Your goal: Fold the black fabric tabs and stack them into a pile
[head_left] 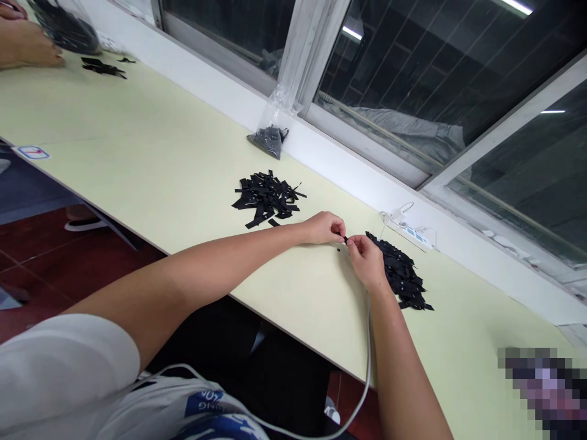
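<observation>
Over the pale table, my left hand (325, 228) and my right hand (369, 261) meet fingertip to fingertip in a pinch. A short black fabric strip (345, 239) shows between them, mostly covered by the fingers. Just below the fingertips, a tiny dark round piece (338, 249) lies on the table. One loose pile of black strips (268, 198) spreads beyond my left forearm. Another, denser pile of black strips (403, 275) with small shiny spots lies right beside my right hand, which hides part of it.
A clear plastic bag of dark pieces (270, 139) leans against the wall. A white power strip (413, 235) sits along the wall, and a white cable (368, 342) runs past my right forearm. Another person's hand (30, 46) is at upper left, near some black strips (103, 67).
</observation>
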`<action>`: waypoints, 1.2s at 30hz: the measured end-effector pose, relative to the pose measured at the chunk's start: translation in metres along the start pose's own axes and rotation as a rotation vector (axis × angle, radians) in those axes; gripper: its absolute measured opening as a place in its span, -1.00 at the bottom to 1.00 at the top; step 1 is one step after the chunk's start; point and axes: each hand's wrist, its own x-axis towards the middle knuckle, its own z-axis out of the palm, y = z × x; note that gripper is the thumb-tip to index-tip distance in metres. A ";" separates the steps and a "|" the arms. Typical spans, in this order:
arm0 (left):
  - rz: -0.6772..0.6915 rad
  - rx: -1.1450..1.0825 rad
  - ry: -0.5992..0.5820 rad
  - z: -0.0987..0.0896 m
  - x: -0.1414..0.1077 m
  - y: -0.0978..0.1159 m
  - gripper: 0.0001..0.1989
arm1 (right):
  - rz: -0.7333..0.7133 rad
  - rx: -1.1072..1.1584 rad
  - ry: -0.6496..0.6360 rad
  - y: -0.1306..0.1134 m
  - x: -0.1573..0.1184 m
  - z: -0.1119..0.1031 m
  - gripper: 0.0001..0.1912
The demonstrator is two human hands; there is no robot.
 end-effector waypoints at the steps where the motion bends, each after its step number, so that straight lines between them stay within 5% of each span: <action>1: -0.003 -0.006 0.010 0.000 0.000 -0.001 -0.86 | 0.003 0.002 -0.002 0.000 0.000 0.000 -0.66; 5: -0.015 -0.014 0.030 0.001 0.001 -0.003 -0.76 | -0.004 0.019 -0.006 -0.001 0.000 0.001 -0.66; 16: 0.015 0.075 0.034 0.003 0.002 -0.006 -0.90 | -0.020 0.022 -0.005 0.001 0.001 0.003 -0.67; 26: -0.019 0.068 0.350 -0.009 0.013 -0.012 -0.93 | -0.027 -0.104 -0.130 0.002 0.000 0.008 -0.76; 36: -0.025 0.110 0.297 -0.004 0.006 -0.007 -0.93 | 0.060 -0.234 -0.157 -0.004 0.001 0.007 -0.86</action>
